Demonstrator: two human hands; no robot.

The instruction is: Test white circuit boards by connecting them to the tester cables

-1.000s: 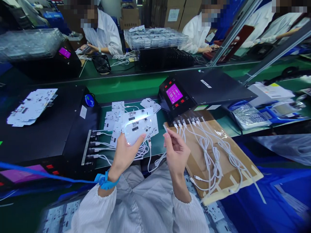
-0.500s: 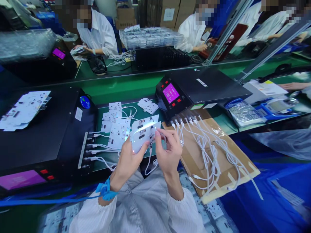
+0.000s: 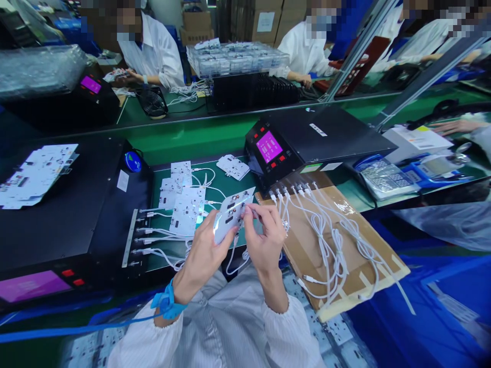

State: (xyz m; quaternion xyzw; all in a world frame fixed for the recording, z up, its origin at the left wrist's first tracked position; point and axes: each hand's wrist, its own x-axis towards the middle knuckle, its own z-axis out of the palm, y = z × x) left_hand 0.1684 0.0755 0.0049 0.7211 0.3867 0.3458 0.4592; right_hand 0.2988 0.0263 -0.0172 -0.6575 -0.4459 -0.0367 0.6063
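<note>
My left hand (image 3: 205, 250) grips a white circuit board (image 3: 229, 217) by its lower left edge, thumb on its face. The board is tilted, with small dark parts on it. At its right edge, my right hand (image 3: 264, 232) has thumb and index finger pinched together; what lies between them is too small to tell. A white cable (image 3: 231, 255) hangs below the board. Just left of my hands, several white boards (image 3: 186, 209) lie on the green mat with white cables plugged in. Behind them rests a small stack of boards (image 3: 232, 167).
A black tester (image 3: 57, 204) with a board stack (image 3: 36, 176) stands left. Another tester (image 3: 322, 135) with a lit screen stands behind to the right. Coiled white cables (image 3: 326, 245) lie on cardboard (image 3: 360, 220). Co-workers in white sit across the bench.
The held board has turned and shifted slightly right, and only one board face now shows between my hands. My left hand has moved a little right; my right hand barely moved.
</note>
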